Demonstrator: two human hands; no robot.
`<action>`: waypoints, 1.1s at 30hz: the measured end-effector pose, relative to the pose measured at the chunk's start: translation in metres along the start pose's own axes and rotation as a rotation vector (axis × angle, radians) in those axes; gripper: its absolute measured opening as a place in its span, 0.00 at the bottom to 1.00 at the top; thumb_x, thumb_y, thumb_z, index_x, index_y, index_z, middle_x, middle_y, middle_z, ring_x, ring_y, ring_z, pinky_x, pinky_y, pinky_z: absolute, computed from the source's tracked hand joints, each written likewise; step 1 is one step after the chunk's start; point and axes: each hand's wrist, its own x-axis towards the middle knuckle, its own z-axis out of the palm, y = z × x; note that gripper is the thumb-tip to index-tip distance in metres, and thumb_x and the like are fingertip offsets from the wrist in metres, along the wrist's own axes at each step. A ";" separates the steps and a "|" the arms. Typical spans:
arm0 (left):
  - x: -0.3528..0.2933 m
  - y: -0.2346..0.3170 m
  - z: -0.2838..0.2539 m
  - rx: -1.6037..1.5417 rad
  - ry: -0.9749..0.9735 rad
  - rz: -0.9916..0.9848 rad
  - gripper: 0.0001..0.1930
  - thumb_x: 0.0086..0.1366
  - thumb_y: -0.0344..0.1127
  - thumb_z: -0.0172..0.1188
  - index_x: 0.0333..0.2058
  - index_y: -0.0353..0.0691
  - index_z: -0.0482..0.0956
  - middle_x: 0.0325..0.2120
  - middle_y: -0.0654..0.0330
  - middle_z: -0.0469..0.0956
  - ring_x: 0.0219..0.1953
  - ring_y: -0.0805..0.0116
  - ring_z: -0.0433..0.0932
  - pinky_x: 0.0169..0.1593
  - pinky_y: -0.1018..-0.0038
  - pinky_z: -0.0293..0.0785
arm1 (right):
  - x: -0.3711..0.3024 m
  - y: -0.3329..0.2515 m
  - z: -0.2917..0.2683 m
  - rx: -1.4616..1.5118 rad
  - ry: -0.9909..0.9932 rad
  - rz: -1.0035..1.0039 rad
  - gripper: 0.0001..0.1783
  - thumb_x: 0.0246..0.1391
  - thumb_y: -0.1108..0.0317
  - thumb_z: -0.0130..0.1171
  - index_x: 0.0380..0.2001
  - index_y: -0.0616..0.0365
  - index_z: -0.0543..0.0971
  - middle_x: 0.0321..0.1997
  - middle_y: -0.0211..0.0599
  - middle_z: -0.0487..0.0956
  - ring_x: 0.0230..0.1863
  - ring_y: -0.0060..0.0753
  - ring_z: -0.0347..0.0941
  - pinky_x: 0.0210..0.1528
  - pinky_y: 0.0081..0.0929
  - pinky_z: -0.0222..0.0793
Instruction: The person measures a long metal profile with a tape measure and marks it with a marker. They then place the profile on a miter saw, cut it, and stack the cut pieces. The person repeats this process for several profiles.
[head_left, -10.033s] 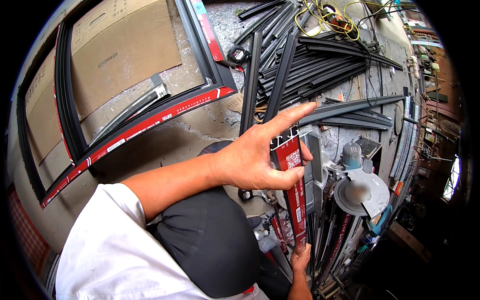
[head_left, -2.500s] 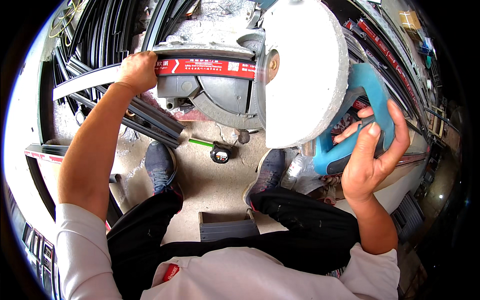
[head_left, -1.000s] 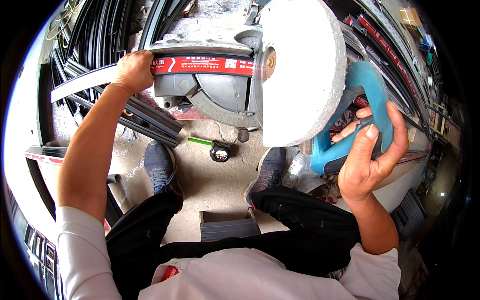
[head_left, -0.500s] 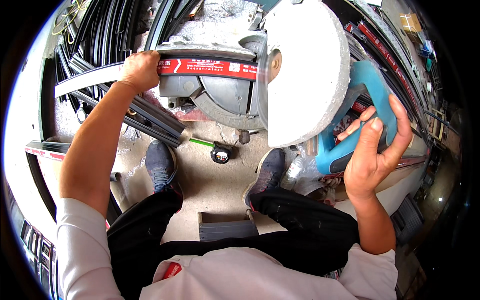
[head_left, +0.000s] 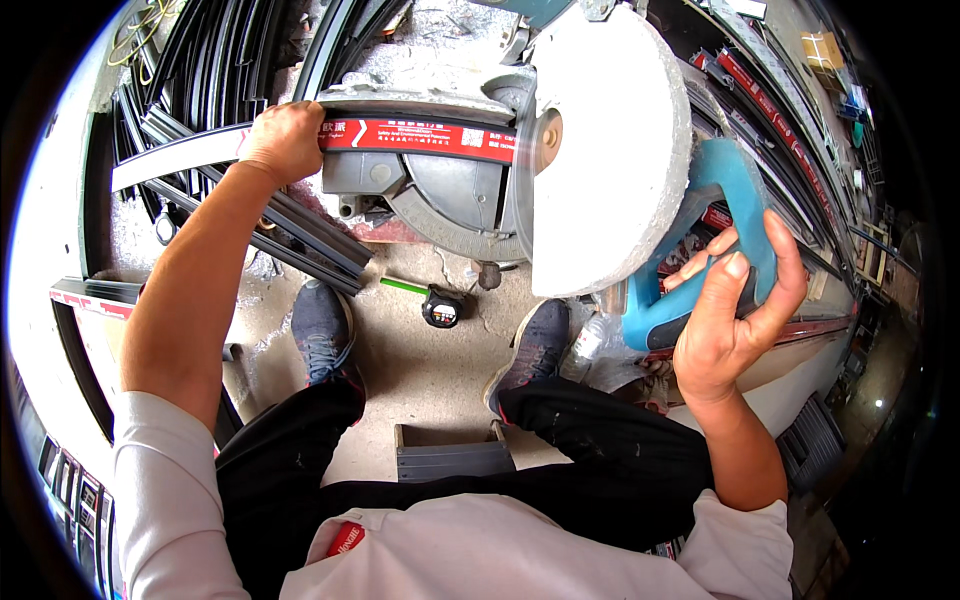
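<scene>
My left hand (head_left: 283, 143) is closed over a long profile strip (head_left: 430, 138) with red printed film, pressing it against the fence of a mitre saw. The strip lies across the grey saw base (head_left: 450, 190), and its right end reaches the blade (head_left: 524, 165). A big white dusty guard (head_left: 610, 150) covers most of the blade and hides what lies behind it. On the right, my right hand (head_left: 735, 310) is curled round the blue saw handle (head_left: 745, 190), with several fingers through the loop. Its thumb and forefinger stand apart on the near side.
A tape measure (head_left: 441, 307) with a green tongue lies on the floor between my shoes. Nearer stands a grey open box-like piece (head_left: 455, 460). Dark profiles (head_left: 215, 70) are piled at the far left, and more strips (head_left: 770, 110) run along the right. A plastic bottle (head_left: 590, 340) lies by my right shoe.
The saw handle and my right hand have shifted a little to the left and nearer, and the guard has tilted slightly with them. My left hand keeps its hold on the strip.
</scene>
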 end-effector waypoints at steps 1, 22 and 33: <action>0.000 0.001 -0.001 0.002 0.000 -0.001 0.11 0.55 0.29 0.60 0.38 0.36 0.81 0.39 0.46 0.86 0.47 0.48 0.85 0.57 0.57 0.79 | 0.000 0.000 0.000 0.000 0.003 0.004 0.25 0.71 0.78 0.47 0.69 0.60 0.61 0.41 0.41 0.74 0.29 0.22 0.68 0.28 0.22 0.75; 0.001 -0.005 0.011 0.023 0.033 0.012 0.13 0.57 0.30 0.59 0.42 0.37 0.80 0.40 0.46 0.86 0.47 0.47 0.86 0.55 0.56 0.80 | -0.006 0.002 -0.001 0.029 0.000 0.019 0.25 0.70 0.80 0.46 0.69 0.60 0.61 0.46 0.43 0.75 0.29 0.23 0.69 0.29 0.23 0.76; 0.001 0.001 -0.001 0.030 -0.042 -0.012 0.13 0.56 0.30 0.60 0.42 0.37 0.82 0.42 0.47 0.86 0.48 0.49 0.86 0.56 0.57 0.81 | -0.007 0.002 0.001 0.030 0.012 0.042 0.25 0.71 0.79 0.46 0.69 0.59 0.61 0.47 0.44 0.75 0.29 0.24 0.70 0.29 0.24 0.77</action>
